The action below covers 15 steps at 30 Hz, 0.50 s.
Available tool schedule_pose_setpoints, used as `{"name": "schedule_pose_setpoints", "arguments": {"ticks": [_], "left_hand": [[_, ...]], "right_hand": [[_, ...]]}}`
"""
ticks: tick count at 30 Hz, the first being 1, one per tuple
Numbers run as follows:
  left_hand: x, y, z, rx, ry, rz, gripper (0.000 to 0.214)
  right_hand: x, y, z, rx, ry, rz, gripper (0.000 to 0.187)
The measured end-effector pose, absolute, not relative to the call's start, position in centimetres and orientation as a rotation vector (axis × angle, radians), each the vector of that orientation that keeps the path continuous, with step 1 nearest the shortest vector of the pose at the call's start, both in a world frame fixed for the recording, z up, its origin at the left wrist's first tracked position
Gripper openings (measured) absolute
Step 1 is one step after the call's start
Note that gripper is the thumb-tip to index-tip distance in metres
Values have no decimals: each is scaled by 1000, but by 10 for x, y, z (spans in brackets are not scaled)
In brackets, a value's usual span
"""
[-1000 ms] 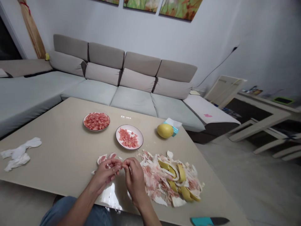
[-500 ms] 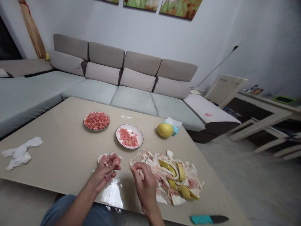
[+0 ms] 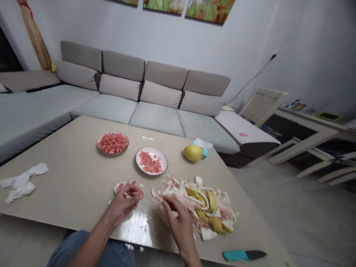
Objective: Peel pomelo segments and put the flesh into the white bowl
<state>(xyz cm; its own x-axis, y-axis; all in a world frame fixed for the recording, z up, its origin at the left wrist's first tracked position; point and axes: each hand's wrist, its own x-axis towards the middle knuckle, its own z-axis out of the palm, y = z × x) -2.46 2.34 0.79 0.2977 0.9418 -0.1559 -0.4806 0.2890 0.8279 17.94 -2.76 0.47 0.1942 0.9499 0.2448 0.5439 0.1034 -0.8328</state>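
My left hand (image 3: 124,203) is curled around a pink pomelo segment (image 3: 137,194) just above the beige table (image 3: 72,174). My right hand (image 3: 178,218) rests at the left edge of a heap of pomelo peel and membrane scraps (image 3: 203,209), its fingers bent down onto the scraps; what they pinch, if anything, is hidden. More pink segments (image 3: 122,185) lie just beyond my left hand. A white plate with some pink flesh pieces (image 3: 151,162) stands behind them, and a fuller plate (image 3: 112,142) sits further left.
A whole yellow pomelo (image 3: 193,152) sits by a tissue pack (image 3: 204,146) at the far right of the table. A teal-handled knife (image 3: 243,255) lies at the near right edge. Crumpled white tissue (image 3: 20,181) lies far left. A grey sofa (image 3: 144,100) runs behind the table.
My hands, together on the segment a second ago, have parted. The right hand moved right and down onto the peel heap; the left kept the segment.
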Motion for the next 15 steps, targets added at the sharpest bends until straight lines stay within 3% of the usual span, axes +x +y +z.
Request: {"name": "schedule_pose_setpoints", "arguments": {"ticks": [5, 8, 15], "left_hand": [[-24, 23, 4, 1005, 827, 1007, 26], [-24, 23, 5, 990, 844, 988, 25], [-26, 25, 10, 1088, 883, 1020, 15]], "right_hand": [[143, -25, 28, -1321, -1479, 975, 28], [133, -23, 28, -1233, -1415, 1133, 24], [128, -24, 19, -1210, -1235, 1198, 27]]}}
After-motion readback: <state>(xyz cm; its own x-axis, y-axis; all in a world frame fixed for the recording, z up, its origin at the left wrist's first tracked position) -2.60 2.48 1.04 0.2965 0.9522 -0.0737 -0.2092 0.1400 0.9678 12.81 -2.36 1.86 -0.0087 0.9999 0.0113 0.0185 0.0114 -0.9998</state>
